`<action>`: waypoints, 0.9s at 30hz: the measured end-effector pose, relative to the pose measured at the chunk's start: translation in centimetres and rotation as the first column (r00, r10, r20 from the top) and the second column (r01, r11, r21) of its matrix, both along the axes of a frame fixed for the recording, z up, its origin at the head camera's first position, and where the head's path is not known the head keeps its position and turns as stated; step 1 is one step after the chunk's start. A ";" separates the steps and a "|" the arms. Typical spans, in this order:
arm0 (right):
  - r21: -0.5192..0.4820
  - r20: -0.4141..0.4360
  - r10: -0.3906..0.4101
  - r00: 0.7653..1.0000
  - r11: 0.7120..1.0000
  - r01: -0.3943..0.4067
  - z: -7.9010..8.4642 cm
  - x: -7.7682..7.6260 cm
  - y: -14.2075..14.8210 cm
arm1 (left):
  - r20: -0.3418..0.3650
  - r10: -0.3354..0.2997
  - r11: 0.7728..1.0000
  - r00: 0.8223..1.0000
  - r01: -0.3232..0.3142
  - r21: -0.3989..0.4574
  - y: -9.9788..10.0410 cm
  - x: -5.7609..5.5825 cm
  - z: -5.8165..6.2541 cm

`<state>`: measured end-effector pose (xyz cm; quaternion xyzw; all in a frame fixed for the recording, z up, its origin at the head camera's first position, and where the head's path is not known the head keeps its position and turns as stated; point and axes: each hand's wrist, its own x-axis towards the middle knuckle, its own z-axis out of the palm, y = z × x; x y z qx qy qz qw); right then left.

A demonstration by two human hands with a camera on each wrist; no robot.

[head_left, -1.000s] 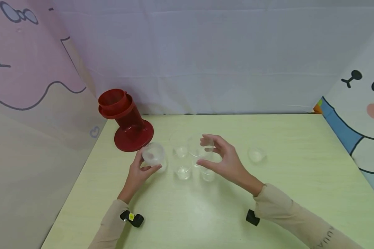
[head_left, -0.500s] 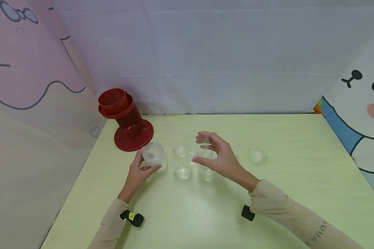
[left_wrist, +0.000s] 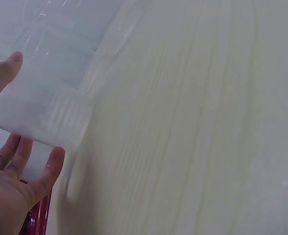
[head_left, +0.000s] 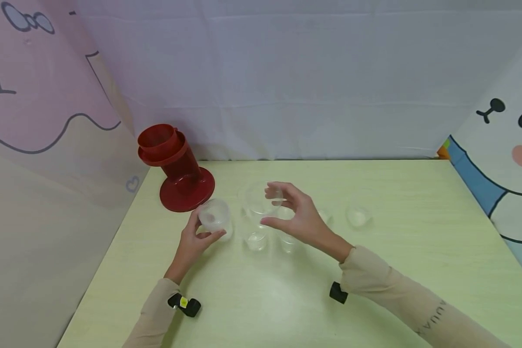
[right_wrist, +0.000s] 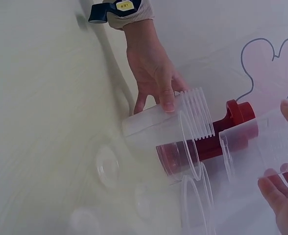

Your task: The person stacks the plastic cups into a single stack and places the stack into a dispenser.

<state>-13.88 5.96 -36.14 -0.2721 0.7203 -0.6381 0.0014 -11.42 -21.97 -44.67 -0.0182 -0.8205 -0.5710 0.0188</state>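
Observation:
A stack of clear plastic cups (head_left: 214, 215) stands by my left hand (head_left: 189, 250), which grips its side between thumb and fingers. Its nested rims show as ridges at the top in the right wrist view, where the stack (right_wrist: 197, 111) looks upright. My right hand (head_left: 303, 220) holds one clear plastic cup (head_left: 255, 200) above the table, to the right of the stack. Thumb and fingers go round that cup (right_wrist: 261, 144). Below and near it, several more clear cups stand on the table, among them a front cup (head_left: 256, 240); some are partly hidden by my right hand.
A red plastic stand (head_left: 184, 181) with a round base and stacked cylinders is behind the left hand. Another clear cup (head_left: 358, 216) stands farther right on the pale wooden table (head_left: 417, 232). A white cloth wall (head_left: 304, 87) closes the back.
My right hand has moved left and slightly away from me, carrying the cup closer to the stack. The left hand has stayed put with the stack.

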 end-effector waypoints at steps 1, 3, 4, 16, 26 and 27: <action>-0.001 0.000 0.001 1.000 1.000 -0.001 0.0 0.0 -0.1 | -0.006 0.001 1.000 1.000 -0.001 0.001 -0.2 -0.1 -0.4; -0.002 -0.007 0.005 1.000 1.000 -0.005 -0.6 -0.4 -0.2 | -0.019 0.003 1.000 1.000 -0.003 0.002 -0.5 -0.4 -1.4; -0.005 -0.007 0.008 1.000 1.000 -0.009 -0.7 -0.5 -0.2 | -0.021 0.005 1.000 1.000 -0.005 0.001 -0.6 -0.6 -1.9; -0.003 0.005 0.038 0.999 0.999 -0.038 -1.0 -1.2 -1.0 | -0.035 0.010 1.000 0.999 -0.011 -0.009 -1.2 -1.1 -3.4; 0.023 0.010 0.040 0.999 0.999 -0.040 -1.1 -1.8 -1.6 | -0.046 0.012 1.000 0.999 -0.012 -0.002 -1.1 -1.2 -3.4; 0.023 0.009 0.042 0.999 0.999 -0.042 -1.0 -1.8 -1.7 | -0.046 0.010 1.000 0.999 -0.010 -0.003 -1.1 -1.2 -3.4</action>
